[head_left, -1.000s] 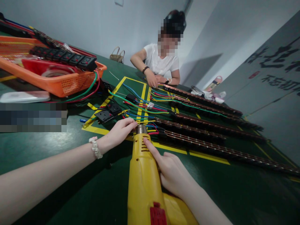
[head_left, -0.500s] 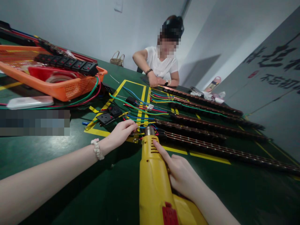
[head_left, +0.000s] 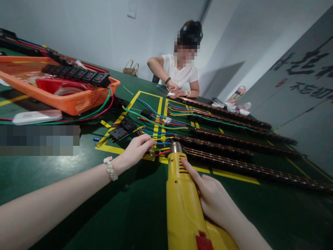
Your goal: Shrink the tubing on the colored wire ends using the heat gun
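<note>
My right hand (head_left: 212,199) grips a yellow heat gun (head_left: 183,201), forefinger stretched along its side. The metal nozzle points at a bundle of coloured wires (head_left: 162,149) near the table's front. My left hand (head_left: 136,149), a bead bracelet on its wrist, is pinched on those wires just left of the nozzle. The wires run from several long dark power strips (head_left: 234,152) lying in rows on the green table (head_left: 78,180). Black socket modules (head_left: 122,130) sit beside the wires.
An orange basket (head_left: 75,99) holding a black socket strip and red tape stands at the left. Across the table a person in a white shirt (head_left: 179,74) handles wires. A woven bag (head_left: 130,69) stands at the far edge, small items (head_left: 234,104) at the right.
The heat gun and my right hand have shifted to the right, the nozzle now further from my left fingers. My left hand stays on the wires.
</note>
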Motion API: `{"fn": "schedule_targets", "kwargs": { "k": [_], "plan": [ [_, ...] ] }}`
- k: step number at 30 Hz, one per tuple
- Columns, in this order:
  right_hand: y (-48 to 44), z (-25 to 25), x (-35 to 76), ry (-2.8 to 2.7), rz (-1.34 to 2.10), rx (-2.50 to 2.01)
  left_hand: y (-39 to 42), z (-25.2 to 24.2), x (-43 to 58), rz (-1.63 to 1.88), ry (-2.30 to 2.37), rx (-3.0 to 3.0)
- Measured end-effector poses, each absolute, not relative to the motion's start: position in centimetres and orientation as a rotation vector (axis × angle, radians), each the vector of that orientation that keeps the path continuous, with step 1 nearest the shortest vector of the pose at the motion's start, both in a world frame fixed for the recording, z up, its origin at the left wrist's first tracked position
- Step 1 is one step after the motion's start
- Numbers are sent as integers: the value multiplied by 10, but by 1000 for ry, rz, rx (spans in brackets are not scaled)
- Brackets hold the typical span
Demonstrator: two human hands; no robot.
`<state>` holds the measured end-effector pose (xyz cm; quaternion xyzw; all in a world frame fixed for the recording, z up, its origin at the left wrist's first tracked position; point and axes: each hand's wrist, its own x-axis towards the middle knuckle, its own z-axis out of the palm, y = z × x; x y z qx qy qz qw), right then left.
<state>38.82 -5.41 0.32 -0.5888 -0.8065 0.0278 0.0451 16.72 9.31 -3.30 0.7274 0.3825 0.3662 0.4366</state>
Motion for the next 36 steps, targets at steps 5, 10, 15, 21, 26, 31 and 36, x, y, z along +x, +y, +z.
{"fn": "schedule_targets", "kwargs": {
  "k": [5, 10, 15, 21, 26, 31, 36],
  "plan": [
    [-52, 4, 382, -2493, 92, -1688, 93, -34, 167, 927, 952, 1839],
    [-47, 5, 366, -2572, 46, -1617, 93, -34, 167, 926, 968, 1848],
    [-38, 4, 352, -2594, 52, -1577, 93, -33, 166, 909, 988, 1842],
    [-37, 3, 350, -2611, 110, -1577, 95, -35, 167, 913, 985, 1808],
    [-37, 3, 352, -2590, 108, -1578, 95, -34, 167, 902, 995, 1794],
    [-38, 3, 353, -2581, 152, -1596, 93, -31, 168, 907, 995, 1778],
    [-41, 5, 353, -2588, 232, -1692, 92, -29, 168, 883, 991, 1759]
  ]
}}
